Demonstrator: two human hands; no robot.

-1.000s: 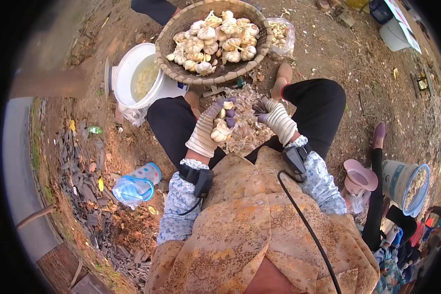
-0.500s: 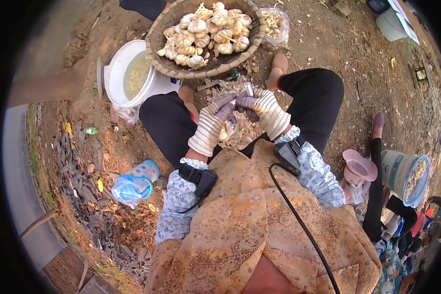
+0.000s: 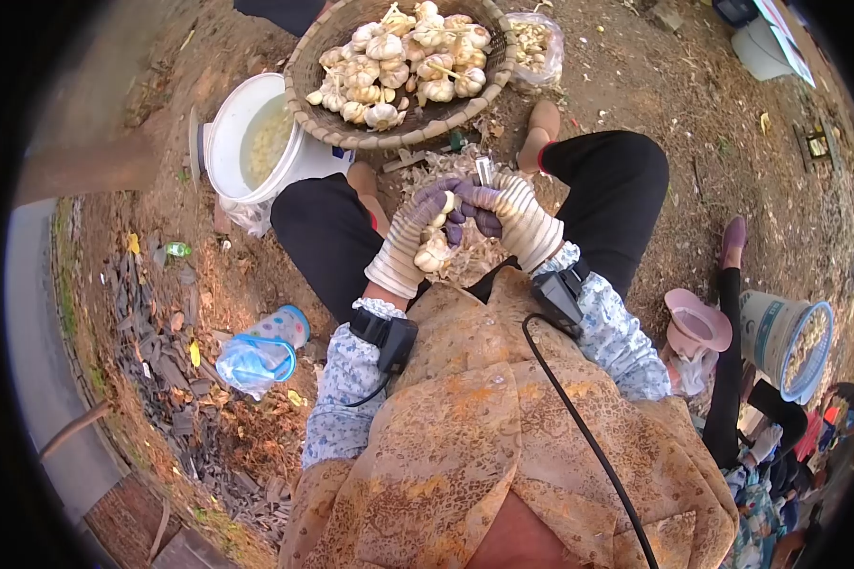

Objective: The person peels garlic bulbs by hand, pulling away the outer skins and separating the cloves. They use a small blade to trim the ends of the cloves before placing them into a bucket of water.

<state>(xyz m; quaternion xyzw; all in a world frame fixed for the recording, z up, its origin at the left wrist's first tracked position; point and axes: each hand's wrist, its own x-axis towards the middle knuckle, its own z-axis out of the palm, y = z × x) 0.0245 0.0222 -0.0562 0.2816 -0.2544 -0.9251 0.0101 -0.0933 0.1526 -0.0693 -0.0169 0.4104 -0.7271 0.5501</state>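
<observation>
My left hand (image 3: 408, 234), in a striped glove with purple fingers, is closed on garlic. A pale garlic clove (image 3: 449, 202) shows at its fingertips, and a garlic bulb (image 3: 434, 252) sits against the palm side below. My right hand (image 3: 520, 216), gloved alike, grips a small silver metal tool (image 3: 485, 171) whose end sticks up above the thumb; the rest of it is hidden by the fingers. The fingertips of both hands meet at the clove. Beneath them, garlic skins (image 3: 479, 258) lie heaped on the ground between my legs.
Ahead stands a woven basket (image 3: 403, 140) of garlic bulbs. Left of it, a white bucket (image 3: 220, 142) holds peeled cloves in liquid. A plastic bag (image 3: 538, 52) of cloves lies behind right. A blue-rimmed container (image 3: 280, 332) is at left, a pink hat (image 3: 697, 320) and large bucket (image 3: 764, 327) at right.
My left hand has turned, so the clove and the bulb in it now show more plainly. The right hand stays nearly in place, with the silver tool still in it.
</observation>
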